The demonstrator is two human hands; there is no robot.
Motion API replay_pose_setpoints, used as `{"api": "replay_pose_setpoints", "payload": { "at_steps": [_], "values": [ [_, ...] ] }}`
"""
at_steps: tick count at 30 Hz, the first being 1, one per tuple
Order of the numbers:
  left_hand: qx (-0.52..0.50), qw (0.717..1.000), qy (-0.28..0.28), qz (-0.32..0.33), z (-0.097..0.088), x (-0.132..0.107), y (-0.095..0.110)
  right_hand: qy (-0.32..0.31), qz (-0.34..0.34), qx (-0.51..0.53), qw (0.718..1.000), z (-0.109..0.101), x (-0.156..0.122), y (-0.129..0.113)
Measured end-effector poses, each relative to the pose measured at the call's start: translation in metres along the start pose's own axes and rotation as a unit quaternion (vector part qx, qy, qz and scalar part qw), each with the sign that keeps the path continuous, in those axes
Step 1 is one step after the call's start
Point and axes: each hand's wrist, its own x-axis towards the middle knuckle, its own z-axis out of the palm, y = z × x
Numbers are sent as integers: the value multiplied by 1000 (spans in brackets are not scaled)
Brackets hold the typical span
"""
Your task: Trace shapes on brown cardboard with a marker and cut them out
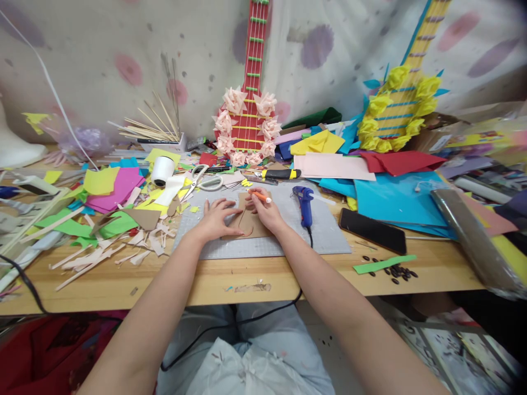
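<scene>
Several left fingers (pixel 233 212) spread wide on brown cardboard (pixel 252 222); right fingers (pixel 255 205) pinch an orange pen (pixel 261 196).

Head-worn view, facing forward and down

No text, brand or number can be read: the pale label (pixel 439 143) on clear wrapping (pixel 458 140) near the far right corner of the tabletop (pixel 164 285) is too small to make out, and the markings on the grey cutting mat (pixel 325 236), near the front edge, are too faint
</scene>
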Motion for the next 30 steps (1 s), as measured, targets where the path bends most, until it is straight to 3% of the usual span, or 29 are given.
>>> {"api": "replay_pose_setpoints", "payload": {
  "at_steps": [3, 5, 8, 12, 30],
  "values": [
    [-3, 1000, -1, -1, 0, 0, 0, 70, -7, 29, 997, -3, -2, -8],
    [-4, 1000, -2, -1, 0, 0, 0, 78, 12, 31, 996, -5, -3, -13],
    [-4, 1000, 0, 1, 0, 0, 1, 3, 47, 8, 999, -5, -6, -16],
    [-6, 1000, 0, 4, -1, -1, 2, -75, 38, -25, 996, -2, -9, -14],
    [-2, 1000, 2, 5, 1, -1, 1, -139, 46, -9, 989, 0, -9, -10]
  ]
}}
